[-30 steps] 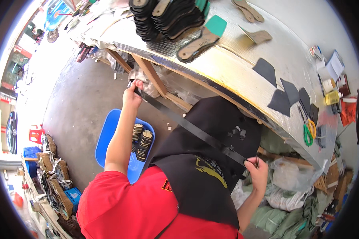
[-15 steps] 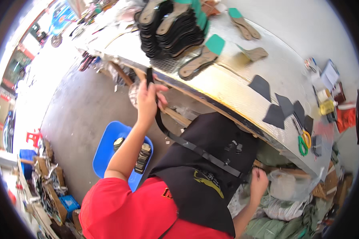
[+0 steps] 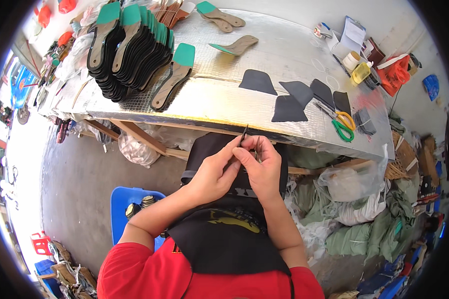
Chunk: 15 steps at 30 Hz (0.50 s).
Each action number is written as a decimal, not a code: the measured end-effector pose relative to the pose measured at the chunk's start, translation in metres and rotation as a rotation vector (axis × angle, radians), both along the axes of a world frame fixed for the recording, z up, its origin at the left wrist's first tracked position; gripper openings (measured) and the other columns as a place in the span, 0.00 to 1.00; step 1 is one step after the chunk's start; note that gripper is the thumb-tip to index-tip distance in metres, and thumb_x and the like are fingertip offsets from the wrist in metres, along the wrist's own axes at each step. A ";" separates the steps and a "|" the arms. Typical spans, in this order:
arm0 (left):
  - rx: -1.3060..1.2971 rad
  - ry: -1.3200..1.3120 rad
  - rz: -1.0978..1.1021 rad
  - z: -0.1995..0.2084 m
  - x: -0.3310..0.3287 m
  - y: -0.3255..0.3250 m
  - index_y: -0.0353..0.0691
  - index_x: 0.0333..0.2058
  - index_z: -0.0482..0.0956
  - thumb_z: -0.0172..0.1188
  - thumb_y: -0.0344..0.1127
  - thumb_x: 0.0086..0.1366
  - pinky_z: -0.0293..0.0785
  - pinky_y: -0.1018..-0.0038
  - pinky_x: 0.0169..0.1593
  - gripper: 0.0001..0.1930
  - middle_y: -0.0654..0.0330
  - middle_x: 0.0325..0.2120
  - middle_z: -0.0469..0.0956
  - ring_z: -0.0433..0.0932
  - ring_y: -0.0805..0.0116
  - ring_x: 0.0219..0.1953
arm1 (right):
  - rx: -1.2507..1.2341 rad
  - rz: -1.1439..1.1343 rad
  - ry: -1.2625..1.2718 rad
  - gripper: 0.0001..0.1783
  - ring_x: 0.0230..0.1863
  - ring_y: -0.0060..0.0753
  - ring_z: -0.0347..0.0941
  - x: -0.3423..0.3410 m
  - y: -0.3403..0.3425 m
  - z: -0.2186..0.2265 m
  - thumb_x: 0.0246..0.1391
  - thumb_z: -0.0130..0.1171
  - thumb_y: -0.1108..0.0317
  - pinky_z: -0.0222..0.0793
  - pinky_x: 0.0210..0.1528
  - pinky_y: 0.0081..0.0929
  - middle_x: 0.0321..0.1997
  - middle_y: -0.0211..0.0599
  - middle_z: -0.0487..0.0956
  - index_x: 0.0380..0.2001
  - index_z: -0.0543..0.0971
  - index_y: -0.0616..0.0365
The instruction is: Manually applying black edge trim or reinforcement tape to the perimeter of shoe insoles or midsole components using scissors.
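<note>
pinching a thin dark strip [image 3: 244,134], the fingers of the left hand [image 3: 215,172] are closed near its end, and a short tip sticks up from them toward the front edge of the bench [image 3: 219,99]. the visible long axis of the strip runs steeply, leaning slightly right at the top, so its tip stands just left of the right hand [image 3: 265,167]. the fingers of that hand are bent closed too, around a slim pointed piece [image 3: 258,146] that is mostly covered; i cannot tell what it is. both hands sit close together above the black apron [image 3: 224,244], near the middle of the bench's front edge. the left hand is the nearer to the strip, the right just beside it. a dark band [image 3: 187,177] shows by the left wrist; whether it joins the strip is hidden.

on the bench, dark cut pieces [image 3: 290,109] lie toward the right end, with scissors [image 3: 337,119] beside them, nearer the right front corner. a green-ended insole [image 3: 169,84] lies by the front edge on the left, next to tall insole stacks [image 3: 139,57]. a blue tub [image 3: 118,209] stands on the floor [image 3: 85,174], partly behind the left forearm [image 3: 159,214].
</note>
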<state>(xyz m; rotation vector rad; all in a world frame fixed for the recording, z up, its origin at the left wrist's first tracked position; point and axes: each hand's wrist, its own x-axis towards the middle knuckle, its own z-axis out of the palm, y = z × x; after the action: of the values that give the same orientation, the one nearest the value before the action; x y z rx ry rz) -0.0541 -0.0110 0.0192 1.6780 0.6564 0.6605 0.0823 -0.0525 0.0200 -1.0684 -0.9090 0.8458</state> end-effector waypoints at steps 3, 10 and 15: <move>-0.179 -0.115 -0.059 -0.002 0.002 0.000 0.31 0.67 0.52 0.45 0.22 0.68 0.61 0.71 0.63 0.29 0.54 0.60 0.65 0.64 0.69 0.61 | -0.124 0.100 0.203 0.07 0.30 0.17 0.72 0.013 -0.004 0.000 0.54 0.64 0.77 0.69 0.34 0.16 0.30 0.29 0.77 0.35 0.76 0.63; -0.125 -0.087 -0.117 0.012 0.005 -0.001 0.29 0.67 0.52 0.45 0.29 0.70 0.59 0.69 0.65 0.28 0.54 0.61 0.64 0.63 0.69 0.62 | -0.166 0.206 0.305 0.08 0.23 0.12 0.70 0.031 -0.006 -0.003 0.51 0.66 0.76 0.57 0.19 0.08 0.28 0.28 0.78 0.35 0.77 0.60; -0.069 -0.039 -0.104 0.020 0.006 -0.004 0.28 0.66 0.53 0.44 0.31 0.70 0.61 0.72 0.62 0.28 0.51 0.59 0.67 0.66 0.67 0.60 | -0.166 0.210 0.317 0.08 0.21 0.11 0.69 0.033 -0.007 -0.004 0.51 0.66 0.77 0.56 0.17 0.08 0.27 0.28 0.79 0.34 0.77 0.60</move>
<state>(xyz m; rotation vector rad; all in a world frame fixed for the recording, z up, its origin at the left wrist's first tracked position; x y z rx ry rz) -0.0480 -0.0155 0.0392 1.6196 0.5552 0.5885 0.1155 -0.0594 0.0158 -0.9547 -0.6978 1.2447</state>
